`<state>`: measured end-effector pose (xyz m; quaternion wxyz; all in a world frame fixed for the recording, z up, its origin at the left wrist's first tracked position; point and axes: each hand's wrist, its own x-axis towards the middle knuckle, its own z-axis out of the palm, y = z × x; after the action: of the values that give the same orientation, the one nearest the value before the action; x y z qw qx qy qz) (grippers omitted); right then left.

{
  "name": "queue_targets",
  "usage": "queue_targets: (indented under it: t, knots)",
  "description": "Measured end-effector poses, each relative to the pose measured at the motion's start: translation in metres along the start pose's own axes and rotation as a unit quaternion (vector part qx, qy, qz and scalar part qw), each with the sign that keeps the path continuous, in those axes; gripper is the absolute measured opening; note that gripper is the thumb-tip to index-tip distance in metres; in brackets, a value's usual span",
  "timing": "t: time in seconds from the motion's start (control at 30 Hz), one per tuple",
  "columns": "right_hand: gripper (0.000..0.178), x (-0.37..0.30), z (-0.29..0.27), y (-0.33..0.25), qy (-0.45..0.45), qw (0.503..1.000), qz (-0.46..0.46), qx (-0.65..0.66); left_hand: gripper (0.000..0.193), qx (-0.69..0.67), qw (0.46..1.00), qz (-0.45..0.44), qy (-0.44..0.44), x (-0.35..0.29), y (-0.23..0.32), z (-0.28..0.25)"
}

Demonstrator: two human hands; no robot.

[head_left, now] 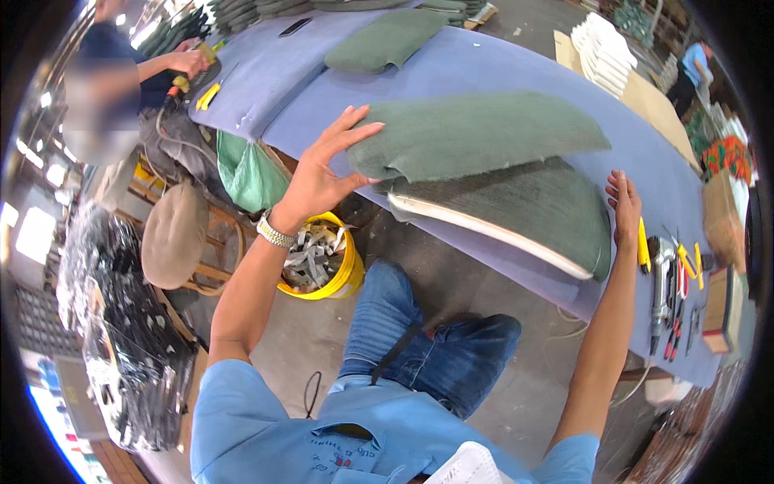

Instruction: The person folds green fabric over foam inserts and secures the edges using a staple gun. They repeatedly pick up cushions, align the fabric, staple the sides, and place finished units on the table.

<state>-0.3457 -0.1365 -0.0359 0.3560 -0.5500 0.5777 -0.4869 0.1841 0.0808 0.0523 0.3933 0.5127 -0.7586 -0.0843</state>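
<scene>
A green fabric-covered pad (pixel 484 133) is tilted above the bench, its left end between the thumb and spread fingers of my left hand (pixel 326 165). Beneath it lies a second dark green pad (pixel 532 206), partly covered, with a pale curved edge facing me. My right hand (pixel 624 206) is beside the right end of these pads, fingers stretched out, with nothing seen in it. Whether its palm touches the lower pad I cannot tell.
Pliers (pixel 689 262) and a metal air tool (pixel 663 282) lie at the bench's right. Another green pad (pixel 387 40) lies farther back. Below left stand a yellow bucket of scraps (pixel 351 274) and a stool (pixel 173 234). A co-worker (pixel 121 73) works at the far left.
</scene>
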Motion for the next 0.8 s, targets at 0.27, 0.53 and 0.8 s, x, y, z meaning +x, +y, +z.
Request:
queue_targets:
  t: [0.27, 0.53, 0.8]
  knots:
    - [0.07, 0.041, 0.062, -0.051, -0.043, 0.971, 0.062, 0.227, 0.105, 0.104, 0.995, -0.006, 0.0, -0.023, -0.029, 0.027]
    - [0.057, 0.028, 0.072, -0.057, -0.117, 0.917, -0.008, 0.38, 0.092, 0.054, 0.998, -0.014, 0.021, -0.025, -0.04, 0.027]
    - [0.073, -0.033, -0.031, -0.095, 0.026, 0.963, 0.025, 0.266, 0.077, -0.082, 0.989, 0.127, -0.002, 0.009, 0.012, -0.017]
